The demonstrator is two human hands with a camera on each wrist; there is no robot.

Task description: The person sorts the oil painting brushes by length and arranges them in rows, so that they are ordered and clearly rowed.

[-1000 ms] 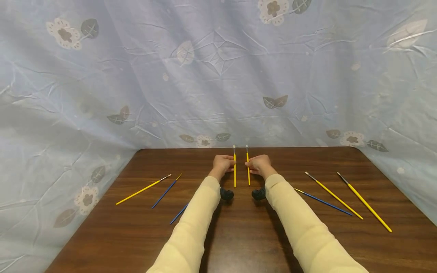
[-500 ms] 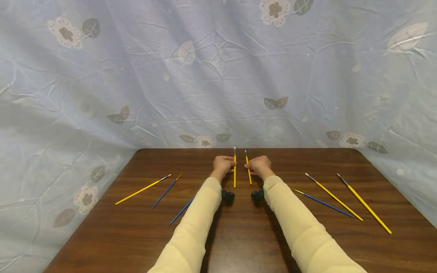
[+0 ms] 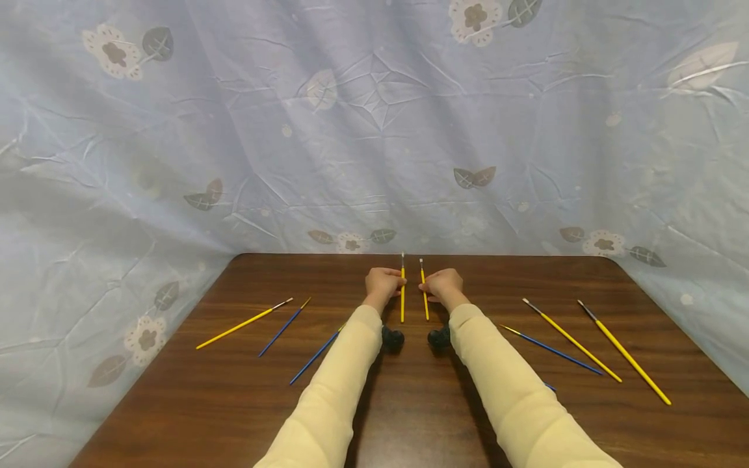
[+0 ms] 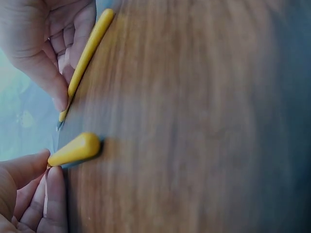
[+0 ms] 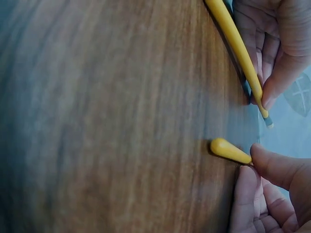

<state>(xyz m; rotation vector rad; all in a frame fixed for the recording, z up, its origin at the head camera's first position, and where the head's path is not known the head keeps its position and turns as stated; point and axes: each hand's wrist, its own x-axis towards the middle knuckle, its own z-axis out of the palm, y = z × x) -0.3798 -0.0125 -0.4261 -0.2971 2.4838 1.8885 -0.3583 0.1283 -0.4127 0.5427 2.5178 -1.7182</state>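
Observation:
Near the far edge of the table my left hand (image 3: 383,285) pinches a yellow-handled paintbrush (image 3: 402,305) between thumb and fingers. Beside it, on the right, my right hand (image 3: 445,286) pinches a second yellow-handled paintbrush (image 3: 425,307). Both brushes point away from me, bristles at the far end, with a narrow gap between them. The left wrist view shows the rounded handle end of the left brush (image 4: 80,148) close over the wood. In the right wrist view the right brush's handle end (image 5: 228,149) looks equally low; contact with the table is hard to tell.
On the left of the brown wooden table (image 3: 398,403) lie a yellow brush (image 3: 242,325), a blue brush (image 3: 285,327) and another blue brush (image 3: 316,356), partly behind my sleeve. A blue brush (image 3: 552,351) and two yellow ones lie on the right. A patterned curtain (image 3: 374,162) hangs behind.
The right brush's bristle end has come down and towards me; it tilted left, then straightened somewhat. The left brush stays nearly still. A blue tip now shows beside the right sleeve.

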